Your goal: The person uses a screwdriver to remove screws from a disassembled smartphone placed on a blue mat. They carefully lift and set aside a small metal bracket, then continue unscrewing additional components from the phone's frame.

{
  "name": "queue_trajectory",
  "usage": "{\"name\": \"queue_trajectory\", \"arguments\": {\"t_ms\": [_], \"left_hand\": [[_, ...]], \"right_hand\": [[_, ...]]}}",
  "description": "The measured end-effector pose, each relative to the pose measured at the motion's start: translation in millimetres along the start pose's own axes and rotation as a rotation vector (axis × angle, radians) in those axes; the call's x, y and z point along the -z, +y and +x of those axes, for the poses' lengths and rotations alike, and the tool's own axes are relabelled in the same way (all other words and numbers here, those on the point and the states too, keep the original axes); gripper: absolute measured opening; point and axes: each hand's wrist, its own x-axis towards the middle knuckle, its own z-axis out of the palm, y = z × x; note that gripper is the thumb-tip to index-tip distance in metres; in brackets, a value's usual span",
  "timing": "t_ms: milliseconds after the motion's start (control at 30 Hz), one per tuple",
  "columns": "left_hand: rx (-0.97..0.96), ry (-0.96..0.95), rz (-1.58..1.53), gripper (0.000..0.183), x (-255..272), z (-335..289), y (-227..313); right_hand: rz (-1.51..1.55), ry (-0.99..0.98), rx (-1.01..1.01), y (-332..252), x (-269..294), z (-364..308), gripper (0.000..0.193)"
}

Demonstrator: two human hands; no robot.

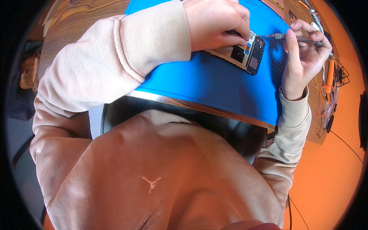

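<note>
An opened smartphone (253, 63) with its inner parts exposed lies on the blue work mat (184, 80). Over its far left part bends my left hand (220, 25), thumb and fingers pinched together close to a small orange flex cable (247, 48). What the pinch holds, if anything, is hidden. From the right, my right hand (304, 57) grips a slim metal screwdriver (301, 39) between thumb and fingers. Its thin shaft points left toward the phone's upper right edge. I cannot tell whether the tip touches the phone.
The mat lies on a wooden table (86, 23) whose near edge faces my body. Along the right side are an orange-handled tool (330, 73), a black wire stand (342, 73) and several other tools and cables. Another flat item (274, 5) sits at the mat's far right.
</note>
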Motion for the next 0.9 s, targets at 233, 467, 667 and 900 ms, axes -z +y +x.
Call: {"name": "queue_trajectory", "arguments": {"t_ms": [233, 467, 667, 900], "left_hand": [[0.021, -0.017, -0.025, 0.009, 1.9, 1.7, 1.2], [0.136, -0.042, -0.074, 0.013, 4.9, 4.4, 3.9], [0.142, -0.056, -0.041, 0.014, 6.8, 3.6, 5.5], [0.122, -0.039, -0.031, 0.014, 7.1, 2.8, 7.4]], "right_hand": [[-0.032, -0.008, 0.021, -2.0, 0.5, 2.5, 0.038], [0.011, 0.016, 0.012, -6.1, 0.4, 2.4, 0.038], [-0.015, 0.003, 0.005, -2.1, -2.0, 1.2, 0.039], [-0.024, -0.018, 0.016, -3.0, 0.2, 0.2, 0.041]]}}
